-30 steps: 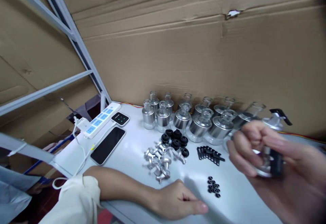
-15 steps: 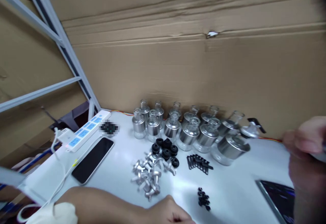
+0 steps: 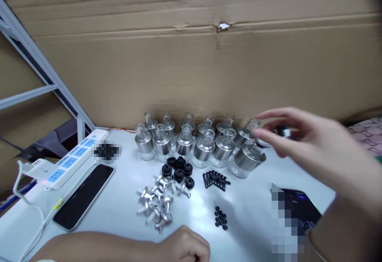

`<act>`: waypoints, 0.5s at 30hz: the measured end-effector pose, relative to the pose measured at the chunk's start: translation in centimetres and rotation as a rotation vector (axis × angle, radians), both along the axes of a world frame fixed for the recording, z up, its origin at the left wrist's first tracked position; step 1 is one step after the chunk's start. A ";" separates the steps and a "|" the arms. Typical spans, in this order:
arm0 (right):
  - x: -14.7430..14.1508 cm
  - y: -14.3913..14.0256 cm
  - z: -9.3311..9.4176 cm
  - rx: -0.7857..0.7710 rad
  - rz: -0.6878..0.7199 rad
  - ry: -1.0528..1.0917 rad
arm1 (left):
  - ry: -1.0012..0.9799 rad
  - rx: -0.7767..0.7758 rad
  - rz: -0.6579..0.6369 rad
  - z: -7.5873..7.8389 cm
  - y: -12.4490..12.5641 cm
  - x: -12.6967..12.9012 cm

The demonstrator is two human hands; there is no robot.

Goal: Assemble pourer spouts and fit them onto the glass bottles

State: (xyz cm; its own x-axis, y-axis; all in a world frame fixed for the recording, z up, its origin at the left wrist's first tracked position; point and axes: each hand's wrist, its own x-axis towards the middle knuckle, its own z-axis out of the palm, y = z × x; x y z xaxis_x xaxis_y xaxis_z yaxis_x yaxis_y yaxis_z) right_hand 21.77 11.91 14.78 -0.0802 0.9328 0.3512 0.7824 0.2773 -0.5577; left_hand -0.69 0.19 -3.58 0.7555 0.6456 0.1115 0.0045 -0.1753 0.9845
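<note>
My right hand (image 3: 294, 134) reaches in from the right with thumb and index finger stretched out and apart. Its fingers are around a silver pump head (image 3: 263, 143) with a black lever, which they mostly cover. Just left of the fingertips stands a clear glass bottle with a silver band (image 3: 250, 158), the right-most of two rows. My left hand (image 3: 188, 244) rests closed at the bottom edge; what it holds, if anything, is hidden. Beyond it lie a pile of silver spouts (image 3: 159, 202), black ribbed caps (image 3: 179, 174), black flat levers (image 3: 215, 180) and small black rings (image 3: 221, 218).
A cardboard wall (image 3: 179, 67) rises behind the bottles. On the left are a phone (image 3: 85, 196), a white power strip (image 3: 74, 158) with a charger and cable, and a metal frame (image 3: 53, 75). A second device (image 3: 301, 206) lies under my right forearm, partly blurred.
My right hand has come in from the right edge to the pump head beside the bottles. My view has shifted right. My left hand stays closed near the bottom edge.
</note>
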 end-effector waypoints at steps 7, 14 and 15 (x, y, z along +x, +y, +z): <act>-3.1 2.0 -2.4 -0.233 -0.067 -0.501 | 0.066 -0.074 0.050 0.9 -0.4 0.1; -4.4 3.3 -3.6 -0.191 -0.124 -0.567 | 0.154 -0.188 0.104 1.6 -0.6 0.3; -4.7 3.3 -3.6 -0.185 -0.133 -0.578 | 0.164 -0.204 0.114 1.7 -0.6 0.3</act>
